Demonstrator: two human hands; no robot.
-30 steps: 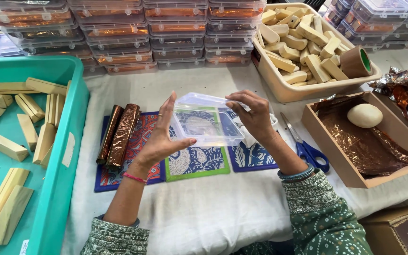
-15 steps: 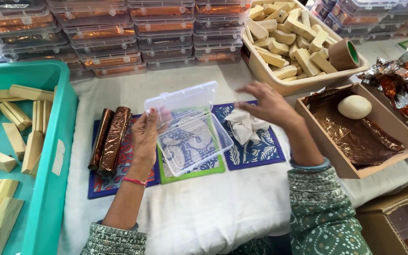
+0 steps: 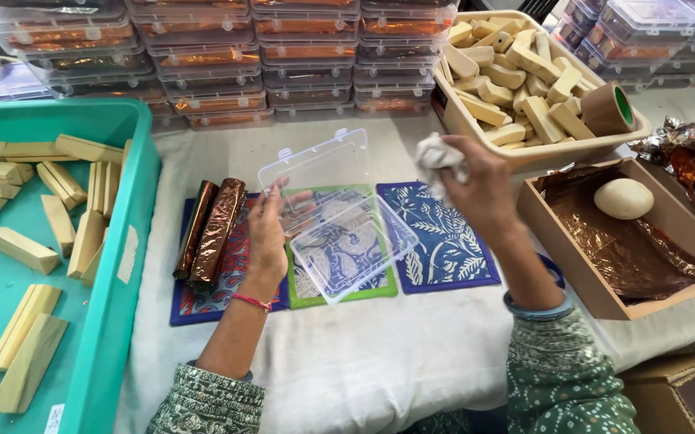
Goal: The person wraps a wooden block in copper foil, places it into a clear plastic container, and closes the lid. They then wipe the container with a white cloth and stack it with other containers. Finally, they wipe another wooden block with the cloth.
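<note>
left hand [image 3: 269,229] fingers clamped on open clear plastic box [image 3: 339,210], centre of frame | right hand [image 3: 476,189] fingers together around crumpled white cloth [image 3: 437,159] (upper centre) | advice: hold box steady, wipe every corner

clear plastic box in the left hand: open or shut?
Open and empty. The clear hinged plastic box has its lid swung up behind the tray, and the patterned mats show through it.

- The scene is viewed from one camera worn on the head, angled steeply down and forward.
- The table [image 3: 347,378] is seen at close range (forearms enter from the bottom edge).
- No second view is provided.
</note>
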